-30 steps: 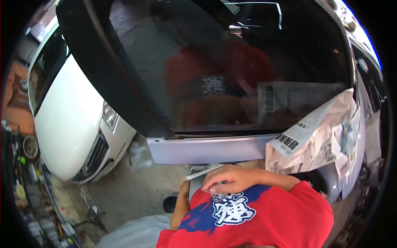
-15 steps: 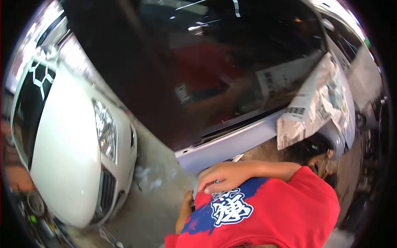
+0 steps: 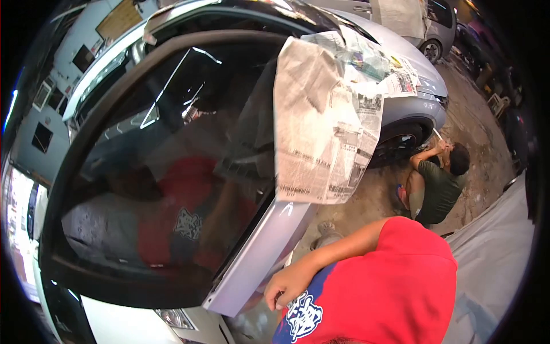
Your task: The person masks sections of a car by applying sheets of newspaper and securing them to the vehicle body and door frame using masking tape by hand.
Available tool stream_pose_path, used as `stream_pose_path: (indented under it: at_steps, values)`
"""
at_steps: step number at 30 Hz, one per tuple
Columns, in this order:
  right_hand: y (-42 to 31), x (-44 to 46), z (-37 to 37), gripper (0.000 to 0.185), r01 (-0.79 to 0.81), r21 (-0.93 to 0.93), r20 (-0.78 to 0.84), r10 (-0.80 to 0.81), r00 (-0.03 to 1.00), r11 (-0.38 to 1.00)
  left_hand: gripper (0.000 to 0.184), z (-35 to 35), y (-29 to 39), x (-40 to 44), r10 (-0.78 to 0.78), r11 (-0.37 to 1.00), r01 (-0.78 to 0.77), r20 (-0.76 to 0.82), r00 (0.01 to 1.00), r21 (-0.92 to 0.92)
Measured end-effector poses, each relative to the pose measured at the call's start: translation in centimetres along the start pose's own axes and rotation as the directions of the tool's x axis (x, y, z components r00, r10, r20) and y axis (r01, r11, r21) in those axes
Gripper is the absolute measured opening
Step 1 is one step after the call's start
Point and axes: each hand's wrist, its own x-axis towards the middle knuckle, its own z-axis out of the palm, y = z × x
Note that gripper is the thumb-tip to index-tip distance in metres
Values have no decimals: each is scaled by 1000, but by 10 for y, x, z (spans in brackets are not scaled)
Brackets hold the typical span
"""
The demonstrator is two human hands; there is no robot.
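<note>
My right hand [image 3: 289, 284] is in front of my chest, beside the silver car door [image 3: 258, 258]. Its fingers are loosely bent and apart, and nothing shows in it. My left hand is out of sight. The door's dark window [image 3: 166, 172] reflects my red shirt [image 3: 389, 281]. Newspaper sheets [image 3: 321, 126] cover the door's edge and reach over the silver car's fender [image 3: 401, 114], with clear plastic [image 3: 366, 63] among them.
A co-worker [image 3: 444, 186] in a dark shirt crouches by the front wheel [image 3: 401, 140], a thin white thing at their hands. Below the door is a white car [image 3: 120, 321]. Grey cloth [image 3: 492, 252] lies at the right; another silver car [image 3: 438, 23] stands at the back.
My view has swung to the right, bringing in the co-worker and front wheel. My left hand has gone from view. My right hand stays before my chest, now lower in view.
</note>
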Motion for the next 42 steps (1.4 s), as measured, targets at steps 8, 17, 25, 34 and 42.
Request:
stream_pose_path:
  at_steps: [8,17,25,34,42]
  values:
    - [-10,-110,-57,26,64,-127,-81,-75,994,990,48,50,25,3,57,995,-59,-27,998,-85]
    - [3,-164,-88,22,-170,-277,-71,156,985,946,17,113,19,-72,29,470,-226,-241,970,-853]
    - [17,-151,-95,22,-149,-399,121,213,970,905,19,154,85,-164,227,21,-493,-476,850,-870]
    - [22,-142,-95,23,-163,-402,191,257,947,901,43,130,104,-222,355,22,-672,-622,698,-741]
    - [27,-156,-105,24,-132,-438,152,217,964,889,23,83,129,-263,341,677,-601,-542,768,-426]
